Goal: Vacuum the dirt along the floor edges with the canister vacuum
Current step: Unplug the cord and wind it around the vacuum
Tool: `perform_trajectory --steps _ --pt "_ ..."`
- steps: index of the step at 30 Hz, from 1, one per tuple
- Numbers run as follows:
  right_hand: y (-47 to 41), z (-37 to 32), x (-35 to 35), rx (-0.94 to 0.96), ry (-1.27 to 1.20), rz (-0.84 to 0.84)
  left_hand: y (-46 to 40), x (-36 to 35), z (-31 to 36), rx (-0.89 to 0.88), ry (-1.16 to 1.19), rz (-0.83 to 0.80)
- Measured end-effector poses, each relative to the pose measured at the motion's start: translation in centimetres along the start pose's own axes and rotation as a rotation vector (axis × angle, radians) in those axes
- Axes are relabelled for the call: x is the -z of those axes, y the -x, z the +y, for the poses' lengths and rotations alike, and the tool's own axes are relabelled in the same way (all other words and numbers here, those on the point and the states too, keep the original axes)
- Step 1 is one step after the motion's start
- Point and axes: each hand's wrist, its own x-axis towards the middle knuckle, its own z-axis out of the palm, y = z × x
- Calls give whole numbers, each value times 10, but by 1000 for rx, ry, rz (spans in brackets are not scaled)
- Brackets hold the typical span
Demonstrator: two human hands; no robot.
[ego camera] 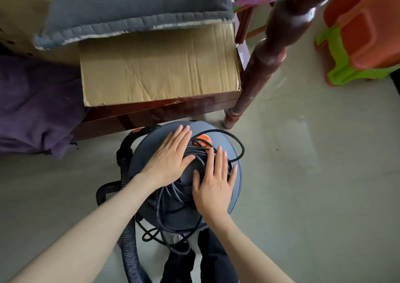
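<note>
While both flat hands point(171, 159) rest on it, the vacuum point(234, 181) goes ungripped.

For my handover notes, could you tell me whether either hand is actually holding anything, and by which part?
Nothing is held. The left hand and right hand lie flat, fingers straight, on the black power cord coiled atop the round grey canister vacuum.

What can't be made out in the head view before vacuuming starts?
- Hose: its far end and any nozzle are cut off by the bottom edge.
- Power cord: coiled on the canister vacuum; plug not visible, partly under the left hand and right hand.
- Orange button: mostly covered by cord; marking unreadable.
- Dirt along floor edges: hidden by the bed frame and cardboard.
</note>
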Motion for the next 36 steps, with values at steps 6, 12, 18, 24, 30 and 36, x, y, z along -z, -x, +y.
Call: perform_trajectory --steps 6,12,18,24,30,36 --pt "-2 7 -6 -43 0 68 -7 -6 10 -19 76 32" --pt "-6 16 -4 -51 -17 101 -9 -11 22 3 134 50" --pt "-11 33 4 -14 -14 61 -13 -17 39 38 128 79" --pt "-13 62 17 34 -36 9 -20 -30 69 125 80 130" --pt "-20 117 38 103 -35 -3 -32 -47 123 213 86 134" --pt "-33 192 67 196 3 -106 -54 -64 192 276 139 103"
